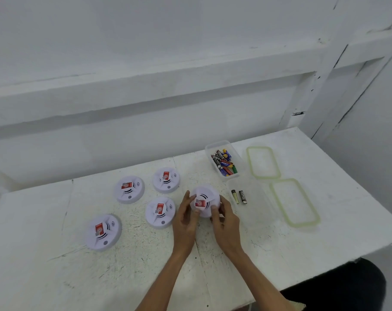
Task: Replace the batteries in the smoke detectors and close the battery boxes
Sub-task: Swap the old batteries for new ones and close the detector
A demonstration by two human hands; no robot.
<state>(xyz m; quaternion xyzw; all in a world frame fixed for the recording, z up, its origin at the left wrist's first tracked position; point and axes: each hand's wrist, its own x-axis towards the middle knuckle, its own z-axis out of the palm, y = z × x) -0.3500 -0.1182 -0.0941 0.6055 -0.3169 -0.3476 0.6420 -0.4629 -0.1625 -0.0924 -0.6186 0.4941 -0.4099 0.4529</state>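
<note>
A white round smoke detector (204, 199) with a red label is lifted a little off the white table (56, 277), face towards me. My left hand (186, 217) grips its left edge and my right hand (224, 217) grips its right and lower edge, thumb on the front. Several more detectors lie face up on the table to the left, among them one (160, 212) beside my left hand and one (103, 232) at the front left. A clear box (224, 163) at the back holds several batteries. A second clear box (253, 198) holds two batteries (239, 196).
Two green-rimmed lids (263, 162) (294, 203) lie right of the boxes. A white wall with ledges stands behind the table. The table's right edge (369, 191) and front edge drop off; a dark trouser leg (338, 290) shows below the front right corner.
</note>
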